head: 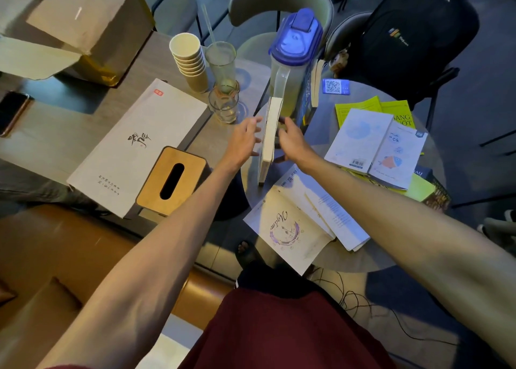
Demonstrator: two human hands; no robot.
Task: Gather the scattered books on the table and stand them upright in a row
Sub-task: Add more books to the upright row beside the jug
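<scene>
Upright book point(271, 130) stands on its lower edge near the middle of the frame, on the left part of the round table point(321, 130), page edges facing the camera.

From the left of the frame: a cardboard box point(83, 17) sits at upper left on the long wooden table point(55, 137), with a phone point(11, 113) at the left edge. A flat white box point(139, 145) lies in front of it. A wood-topped tissue box point(173, 173) rests just beside its lower right corner. Behind these are a stack of paper cups point(190, 59) and two glasses point(222, 61), one with a straw.

The left hand point(245, 138) lies against the upright book's left cover, fingers straight and spread, gripping nothing. The right hand point(291, 142) is on the right cover with fingers bent and their tips on the book, holding it so that it is pressed between the two hands.

Behind the upright book stands a blue-lidded pitcher point(293, 56), and a dark book point(305, 109) stands against the pitcher's right side.

Toward lower centre an open book point(287, 229) lies flat, overhanging the table edge. At right, a white book point(377, 148) lies open, cover up, on yellow-green books point(360, 109). A QR card point(335, 86) lies behind them, and a black backpack point(413, 33) sits on a chair at upper right.
</scene>
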